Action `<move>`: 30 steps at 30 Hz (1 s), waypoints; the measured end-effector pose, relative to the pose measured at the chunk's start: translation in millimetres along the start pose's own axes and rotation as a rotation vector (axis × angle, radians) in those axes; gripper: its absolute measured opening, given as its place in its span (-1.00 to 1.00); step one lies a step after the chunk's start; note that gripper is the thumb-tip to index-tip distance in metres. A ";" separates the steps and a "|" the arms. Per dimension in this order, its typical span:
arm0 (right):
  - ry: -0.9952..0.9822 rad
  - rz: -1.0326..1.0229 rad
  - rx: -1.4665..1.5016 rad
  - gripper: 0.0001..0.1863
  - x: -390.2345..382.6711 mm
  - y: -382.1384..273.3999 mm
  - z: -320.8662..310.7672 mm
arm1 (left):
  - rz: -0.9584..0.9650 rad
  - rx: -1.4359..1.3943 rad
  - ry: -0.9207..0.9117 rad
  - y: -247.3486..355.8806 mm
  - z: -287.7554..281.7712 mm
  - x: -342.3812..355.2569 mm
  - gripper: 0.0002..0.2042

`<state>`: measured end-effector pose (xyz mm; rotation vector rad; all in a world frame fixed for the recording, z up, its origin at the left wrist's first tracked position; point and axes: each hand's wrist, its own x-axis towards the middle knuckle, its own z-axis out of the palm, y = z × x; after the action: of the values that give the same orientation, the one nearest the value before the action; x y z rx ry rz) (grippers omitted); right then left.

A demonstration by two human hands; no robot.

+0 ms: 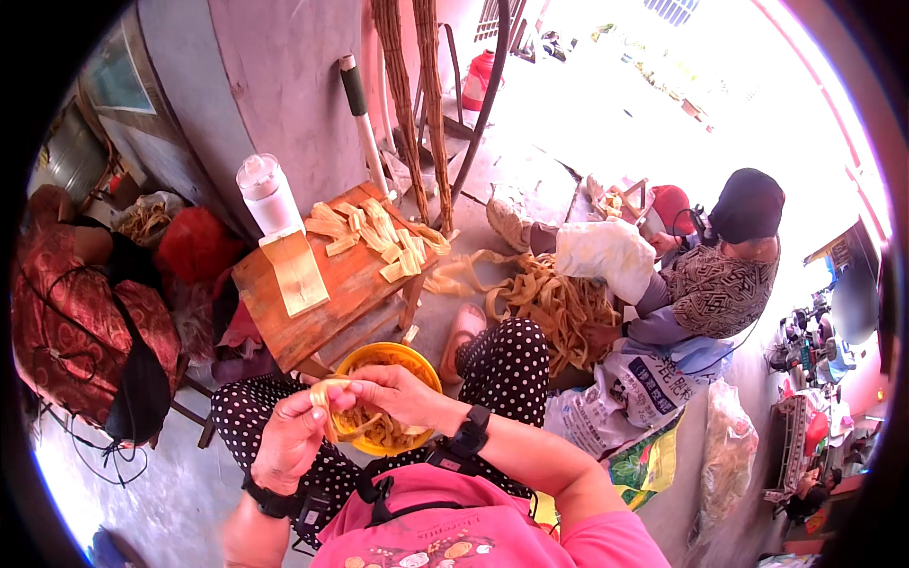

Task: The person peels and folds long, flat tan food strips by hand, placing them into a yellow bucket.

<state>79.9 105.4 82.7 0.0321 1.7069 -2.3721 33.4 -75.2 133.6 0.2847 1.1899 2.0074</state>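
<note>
Low over my lap, my left hand [290, 431] pinches a pale, flat, straw-like strip [331, 398] that is folded into a loop. My right hand [402, 393] grips the same strip from the other side, its fingers meeting the left ones. Directly beneath is a yellow basin [428, 361] between my knees, with tan strips [379, 428] inside. My hands hide part of the basin. Beyond it stands a small wooden table [284, 343] bearing a loose pile of cut pale strips [374, 232], a flat pale panel [294, 273] and a white lidded cup [269, 192].
To the right, a seated person [724, 275] in a dark head covering is beside a heap of long tan braids [554, 308]. A printed sack [625, 402] lies near my right knee. At the left sits another person in red patterned clothing [71, 331]. Brown poles [431, 114] rise behind the table.
</note>
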 end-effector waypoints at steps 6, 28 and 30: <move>0.167 0.101 0.174 -0.59 5.2 -5.8 15.7 | 0.494 0.686 0.109 -3.0 1.3 22.2 -0.79; 0.278 -0.115 0.731 -0.76 12.5 8.4 9.0 | 0.528 1.135 0.225 -39.4 21.2 26.5 -0.68; 0.300 -0.165 0.580 -0.75 7.9 17.0 0.5 | 0.439 0.881 0.217 -42.5 22.5 27.1 -0.69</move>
<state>75.4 98.6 65.8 0.3670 1.0886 -3.0326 48.4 -30.0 105.8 0.8296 2.2733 1.7560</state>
